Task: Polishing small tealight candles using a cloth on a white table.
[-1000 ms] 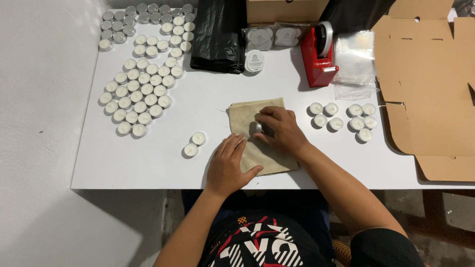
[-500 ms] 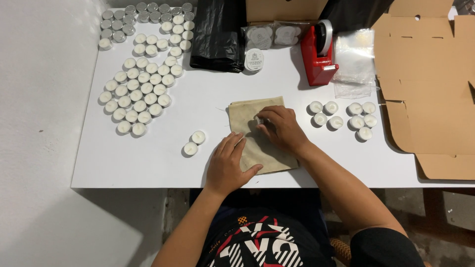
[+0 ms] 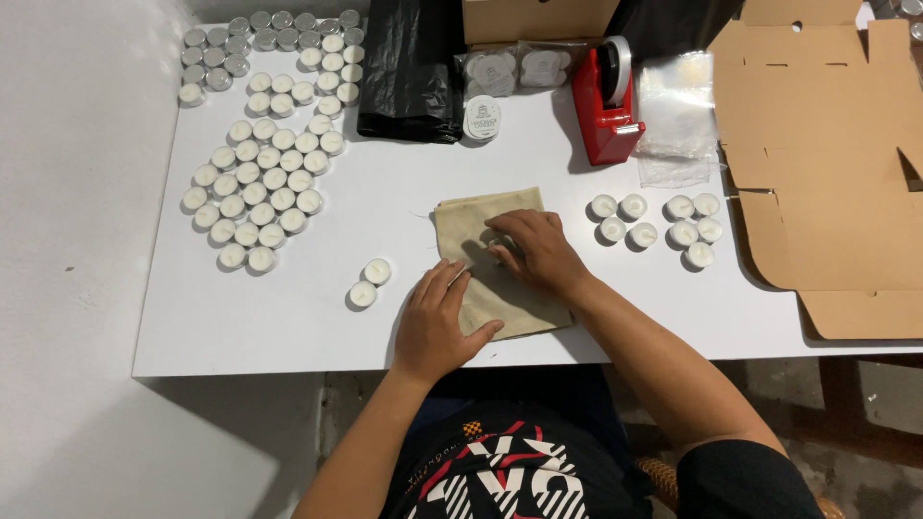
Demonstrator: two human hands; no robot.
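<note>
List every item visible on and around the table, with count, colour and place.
beige cloth pouch: one, table centre, under both hands
white tealight candles: many, big cluster at left
pair of tealights: two, white, left of pouch
tealights at right: eight, white, right of pouch
black plastic bag: one, table back
red tape dispenser: one, back right
clear plastic bags: stack, beside dispenser
flat brown cardboard box: one, far right
white table: one
left hand: flat on pouch
right hand: on pouch
</note>
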